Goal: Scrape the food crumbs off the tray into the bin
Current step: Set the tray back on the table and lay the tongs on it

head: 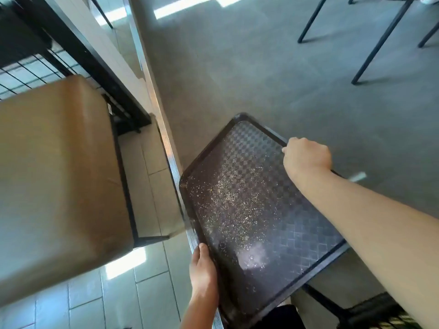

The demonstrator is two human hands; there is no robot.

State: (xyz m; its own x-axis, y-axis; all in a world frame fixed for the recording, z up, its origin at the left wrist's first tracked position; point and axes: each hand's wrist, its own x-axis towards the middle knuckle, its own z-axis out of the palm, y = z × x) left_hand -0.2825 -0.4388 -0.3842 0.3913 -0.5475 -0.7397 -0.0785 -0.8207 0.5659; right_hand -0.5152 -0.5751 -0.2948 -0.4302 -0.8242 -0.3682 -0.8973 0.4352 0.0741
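Tray [256, 224] being held in both hands over grey table [261, 79] edge.
Left hand [203, 269] is gripping the near-left rim; right hand [306, 156] is curling round the far-right rim. Crumbs [228, 198] are lying scattered between them.

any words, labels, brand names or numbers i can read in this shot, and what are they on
None can be read.
The tray shows only a checkered pattern and scattered crumbs, no print.
A small pale tag on the side of the brown cushioned seat is too small and blurred to read.
The left hand and right hand grip the tray's edges; any text under them is hidden.
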